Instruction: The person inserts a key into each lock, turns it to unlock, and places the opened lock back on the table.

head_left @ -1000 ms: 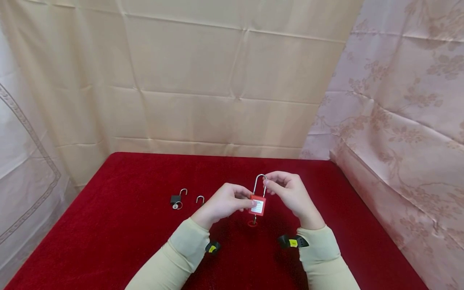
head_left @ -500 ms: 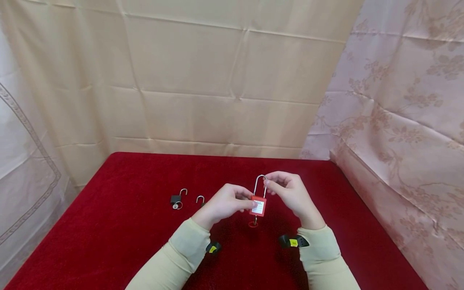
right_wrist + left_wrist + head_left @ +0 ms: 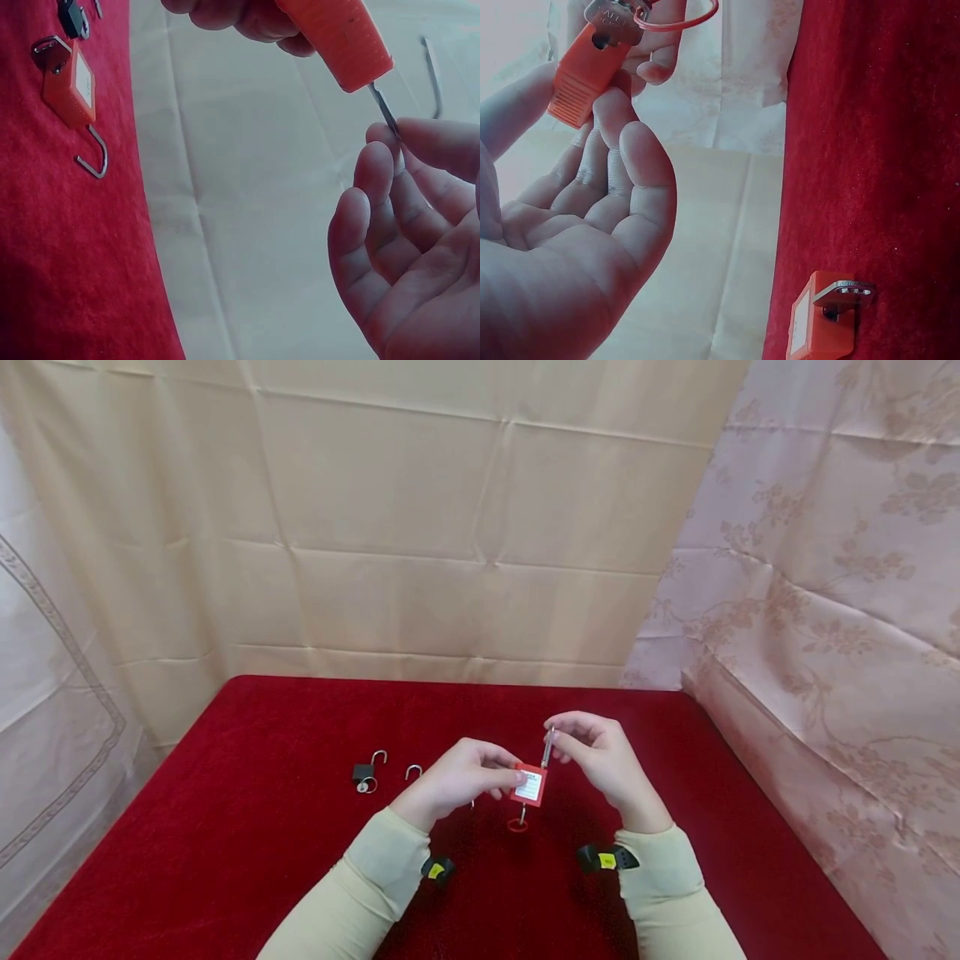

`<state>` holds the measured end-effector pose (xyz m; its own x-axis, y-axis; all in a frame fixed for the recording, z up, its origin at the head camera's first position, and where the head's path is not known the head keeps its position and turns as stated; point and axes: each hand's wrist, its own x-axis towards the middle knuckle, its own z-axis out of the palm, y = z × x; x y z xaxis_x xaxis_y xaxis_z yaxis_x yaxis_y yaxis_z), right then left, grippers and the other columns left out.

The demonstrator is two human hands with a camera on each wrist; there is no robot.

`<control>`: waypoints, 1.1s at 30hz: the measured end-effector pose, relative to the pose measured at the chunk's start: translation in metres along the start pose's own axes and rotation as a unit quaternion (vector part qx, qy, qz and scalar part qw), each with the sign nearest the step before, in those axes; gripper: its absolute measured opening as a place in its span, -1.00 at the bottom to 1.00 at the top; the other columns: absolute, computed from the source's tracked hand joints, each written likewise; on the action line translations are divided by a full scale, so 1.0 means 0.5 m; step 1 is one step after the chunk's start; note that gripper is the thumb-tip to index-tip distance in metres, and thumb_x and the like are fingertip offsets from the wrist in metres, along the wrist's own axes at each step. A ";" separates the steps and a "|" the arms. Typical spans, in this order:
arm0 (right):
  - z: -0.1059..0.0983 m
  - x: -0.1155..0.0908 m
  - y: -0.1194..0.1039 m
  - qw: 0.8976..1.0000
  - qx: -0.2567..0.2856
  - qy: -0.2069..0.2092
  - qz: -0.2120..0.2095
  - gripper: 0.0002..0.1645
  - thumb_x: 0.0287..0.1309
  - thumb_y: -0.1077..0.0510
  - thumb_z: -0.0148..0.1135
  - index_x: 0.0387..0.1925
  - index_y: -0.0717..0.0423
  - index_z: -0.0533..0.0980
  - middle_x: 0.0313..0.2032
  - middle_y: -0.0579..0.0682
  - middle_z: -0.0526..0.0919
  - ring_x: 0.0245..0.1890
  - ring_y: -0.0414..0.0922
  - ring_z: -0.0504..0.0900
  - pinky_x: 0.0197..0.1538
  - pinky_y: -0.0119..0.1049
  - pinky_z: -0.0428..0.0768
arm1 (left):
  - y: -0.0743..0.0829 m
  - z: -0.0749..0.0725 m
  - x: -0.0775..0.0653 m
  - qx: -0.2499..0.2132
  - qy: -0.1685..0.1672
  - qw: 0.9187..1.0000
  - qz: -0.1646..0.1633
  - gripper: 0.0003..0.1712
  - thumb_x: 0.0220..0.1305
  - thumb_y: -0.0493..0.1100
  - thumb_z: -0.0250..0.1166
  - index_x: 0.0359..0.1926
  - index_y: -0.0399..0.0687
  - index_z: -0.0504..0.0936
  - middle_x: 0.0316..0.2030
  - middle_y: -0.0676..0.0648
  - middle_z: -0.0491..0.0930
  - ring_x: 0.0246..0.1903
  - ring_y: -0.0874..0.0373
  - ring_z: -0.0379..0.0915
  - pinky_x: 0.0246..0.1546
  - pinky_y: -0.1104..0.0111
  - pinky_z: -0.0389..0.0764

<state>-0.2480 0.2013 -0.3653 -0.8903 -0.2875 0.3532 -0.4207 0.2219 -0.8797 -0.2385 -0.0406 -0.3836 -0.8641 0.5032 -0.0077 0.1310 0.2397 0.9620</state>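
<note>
Above the table a red padlock [image 3: 529, 787] with a white label is held between both hands. My left hand [image 3: 459, 781] pinches its body between thumb and fingers. With thumb and fingertips, my right hand [image 3: 598, 758] grips the long metal shackle [image 3: 547, 750], seen edge-on in the head view. A key [image 3: 615, 22] sits in the bottom of the lock, and from it hangs a red ring [image 3: 517, 826]. On the cloth lies another red padlock [image 3: 72, 86], its shackle swung out and a key in it; the left hand hides most of it in the head view.
A black padlock [image 3: 363, 772] with open shackle and a key on a ring lies to the left. Beside it a metal shackle [image 3: 413, 771] shows past the left forearm. Red cloth [image 3: 247, 827] covers the table; beige curtain [image 3: 375, 527] hangs behind, floral curtain [image 3: 840, 610] at right.
The shackle has turned from a full U shape facing the camera to edge-on. The padlock body tilts slightly and has shifted a little left with the left hand. The right hand stays nearly in place.
</note>
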 end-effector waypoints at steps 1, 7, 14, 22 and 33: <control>0.000 0.000 0.000 1.000 0.000 -0.001 0.000 -0.81 0.33 0.32 0.29 -0.05 0.28 0.64 -0.25 0.22 0.71 -0.38 0.04 0.65 -0.27 -0.13 0.68 | 0.000 -0.001 0.000 -0.002 0.000 1.000 -0.002 -0.66 0.25 -0.03 0.46 -0.03 -0.11 0.77 -0.29 -0.02 0.74 -0.35 -0.06 0.65 -0.33 0.17 0.55; -0.001 0.001 0.002 1.000 0.009 -0.001 0.003 -0.79 0.33 0.31 0.29 -0.03 0.30 0.63 -0.24 0.19 0.72 -0.36 -0.07 0.66 -0.26 -0.10 0.69 | 0.000 -0.003 0.001 -0.001 0.002 1.000 -0.008 -0.65 0.25 -0.02 0.46 -0.02 -0.09 0.77 -0.28 -0.02 0.74 -0.35 -0.02 0.64 -0.29 0.12 0.56; -0.003 0.003 0.001 1.000 0.014 0.012 0.005 -0.79 0.33 0.35 0.27 -0.05 0.36 0.64 -0.28 0.20 0.73 -0.40 -0.12 0.65 -0.30 -0.21 0.66 | 0.003 -0.006 0.000 0.007 0.017 1.000 -0.017 -0.63 0.23 0.02 0.47 -0.01 -0.06 0.76 -0.27 -0.03 0.74 -0.33 -0.06 0.65 -0.39 0.16 0.55; -0.011 0.001 0.006 0.999 0.041 0.005 0.010 -0.78 0.37 0.37 0.21 -0.02 0.42 0.60 -0.26 0.35 0.70 -0.40 -0.10 0.65 -0.30 -0.27 0.67 | 0.007 -0.010 -0.003 -0.013 0.040 0.999 -0.008 -0.64 0.25 -0.06 0.46 0.01 -0.14 0.75 -0.29 -0.06 0.74 -0.28 -0.18 0.65 -0.25 0.01 0.63; -0.015 0.004 0.018 0.997 0.073 -0.001 0.042 -0.74 0.40 0.31 0.20 0.01 0.43 0.56 -0.25 0.22 0.70 -0.36 -0.07 0.68 -0.27 -0.24 0.68 | 0.001 -0.004 0.004 -0.042 0.071 0.997 -0.004 -0.66 0.27 -0.10 0.44 0.02 -0.14 0.73 -0.27 -0.06 0.74 -0.31 -0.11 0.63 -0.29 0.11 0.63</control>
<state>-0.2547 0.2095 -0.3700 -0.9205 -0.2758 0.2767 -0.3157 0.1081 -0.9427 -0.2414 -0.0412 -0.3827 -0.9259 0.3773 0.0174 0.0879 0.1702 0.9815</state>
